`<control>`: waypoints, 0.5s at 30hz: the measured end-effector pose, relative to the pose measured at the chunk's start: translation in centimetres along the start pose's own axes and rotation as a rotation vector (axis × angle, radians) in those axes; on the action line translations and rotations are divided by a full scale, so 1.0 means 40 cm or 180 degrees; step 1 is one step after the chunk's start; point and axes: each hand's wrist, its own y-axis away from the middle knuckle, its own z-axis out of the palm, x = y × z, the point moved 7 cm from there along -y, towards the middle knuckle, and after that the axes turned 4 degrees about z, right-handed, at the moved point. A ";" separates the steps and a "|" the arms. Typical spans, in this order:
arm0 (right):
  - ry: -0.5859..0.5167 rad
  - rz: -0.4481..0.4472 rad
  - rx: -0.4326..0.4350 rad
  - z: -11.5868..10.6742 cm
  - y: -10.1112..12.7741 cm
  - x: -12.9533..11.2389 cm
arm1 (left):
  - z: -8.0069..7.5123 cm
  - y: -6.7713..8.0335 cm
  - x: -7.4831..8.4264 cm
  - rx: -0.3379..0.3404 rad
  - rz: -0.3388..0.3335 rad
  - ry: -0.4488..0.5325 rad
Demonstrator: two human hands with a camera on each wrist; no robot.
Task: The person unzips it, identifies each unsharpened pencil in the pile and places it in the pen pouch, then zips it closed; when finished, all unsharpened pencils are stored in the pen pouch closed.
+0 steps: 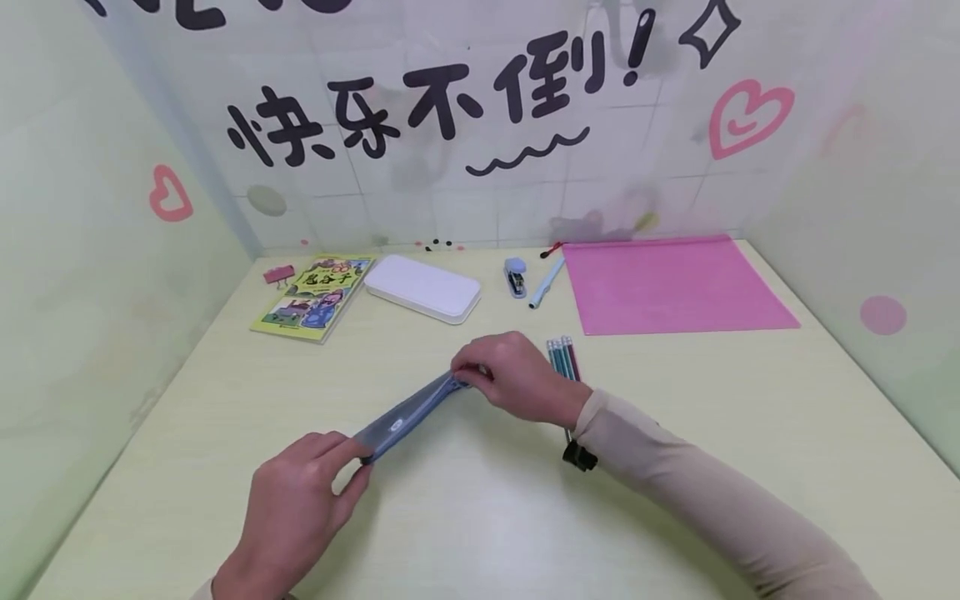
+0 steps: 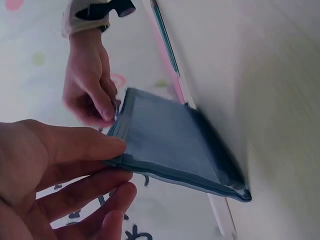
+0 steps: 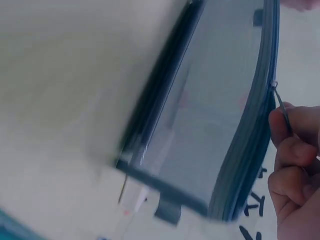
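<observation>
A see-through zip pouch (image 1: 405, 423) with dark blue edges is held up over the table between my two hands, its zipper side uppermost. My left hand (image 1: 296, 500) pinches the near corner between thumb and forefinger, while its other fingers lie loosely curled below the edge in the left wrist view. Toward the far end, my right hand (image 1: 517, 375) pinches the zipper pull (image 3: 283, 107) between thumb and forefinger. The pouch's clear side (image 2: 165, 130) shows no contents.
Several pencils (image 1: 558, 358) lie partly under my right forearm. Along the back are a pink binder clip (image 1: 279, 273), a yellow book (image 1: 311, 302), a white case (image 1: 423, 289), a stapler (image 1: 515, 277), a light blue pen-like stick (image 1: 547, 283) and a pink sheet (image 1: 678, 287). Walls surround the table.
</observation>
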 end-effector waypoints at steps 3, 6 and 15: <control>0.0218 0.0011 0.0037 -0.024 0.007 0.020 | 0.004 0.000 -0.024 -0.0052 -0.0062 0.0027; 0.0281 0.0144 0.0033 -0.048 0.014 0.043 | 0.007 -0.005 -0.049 -0.0162 -0.0160 0.0077; -0.0031 0.0632 -0.0060 -0.089 0.049 0.123 | 0.041 -0.028 -0.175 -0.0636 -0.0725 0.0582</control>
